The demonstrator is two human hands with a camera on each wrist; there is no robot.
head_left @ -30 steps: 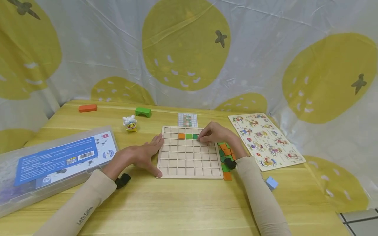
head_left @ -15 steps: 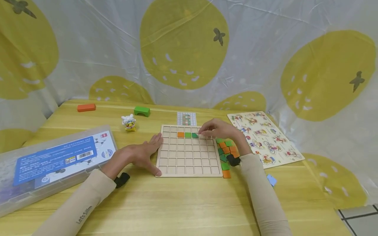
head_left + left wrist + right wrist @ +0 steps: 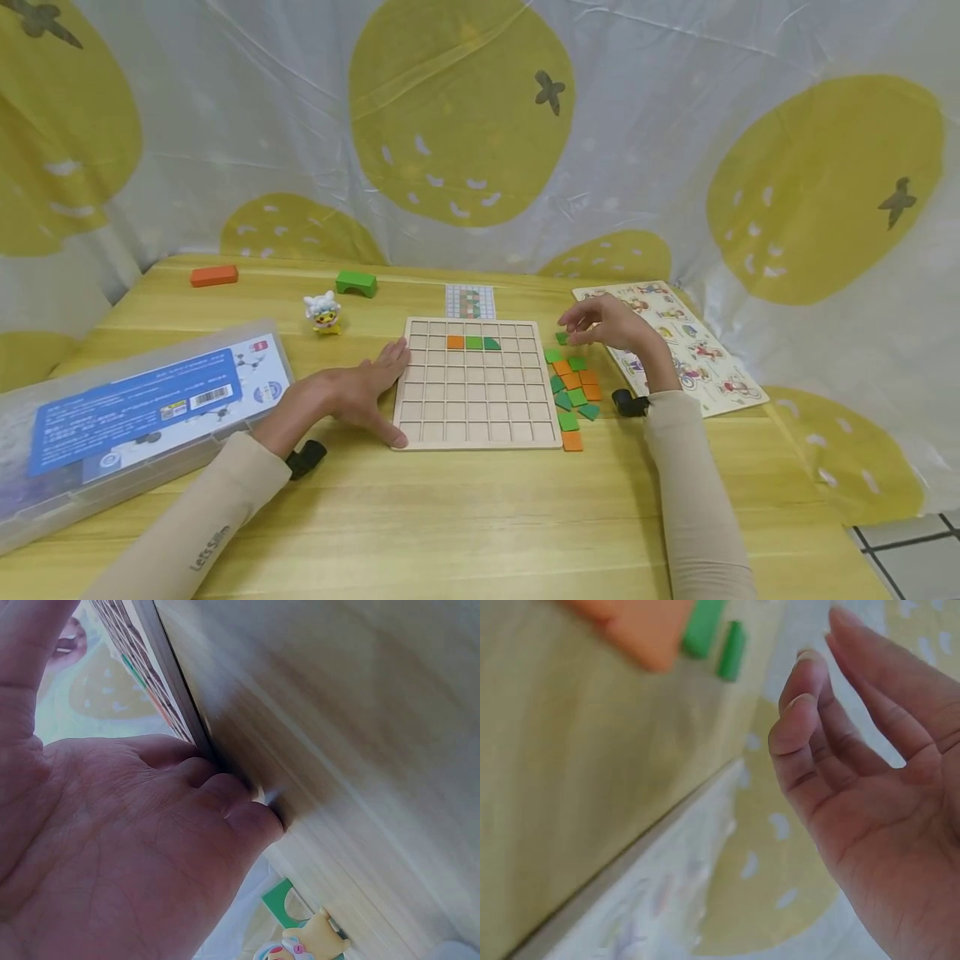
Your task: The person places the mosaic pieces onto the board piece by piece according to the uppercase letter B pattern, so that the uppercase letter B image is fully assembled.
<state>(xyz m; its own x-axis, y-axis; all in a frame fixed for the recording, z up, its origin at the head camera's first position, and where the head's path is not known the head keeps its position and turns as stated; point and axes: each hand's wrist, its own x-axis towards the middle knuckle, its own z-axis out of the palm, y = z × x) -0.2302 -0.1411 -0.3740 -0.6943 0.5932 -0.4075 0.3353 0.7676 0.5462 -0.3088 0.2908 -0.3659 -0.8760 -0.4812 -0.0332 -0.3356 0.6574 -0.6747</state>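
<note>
A square wooden grid board [image 3: 476, 446] lies flat on the table. In one row near its far side sit an orange square tile [image 3: 455, 342], a green square tile [image 3: 474, 342] and a darker green tile with a cut corner [image 3: 492, 343]. My left hand [image 3: 360, 398] rests spread along the board's left edge, thumb at the near corner. Loose orange and green tiles [image 3: 572, 381] lie along the right edge. Over their far end hovers my right hand [image 3: 615, 323], fingers loosely bent and nothing between them; a dark green tile [image 3: 562, 338] is beneath its fingertips.
Behind the board lies a small pattern card [image 3: 470, 302]. A picture puzzle board [image 3: 712, 367] is on the right, a clear plastic case [image 3: 277, 350] on the left. A toy figure [image 3: 323, 314], a green arch block [image 3: 356, 283] and a red block [image 3: 213, 276] stand farther back.
My right hand has let go of the dark green cut-corner tile, which stays in the row, and moved right over the loose tiles. My left hand has kept its place on the board.
</note>
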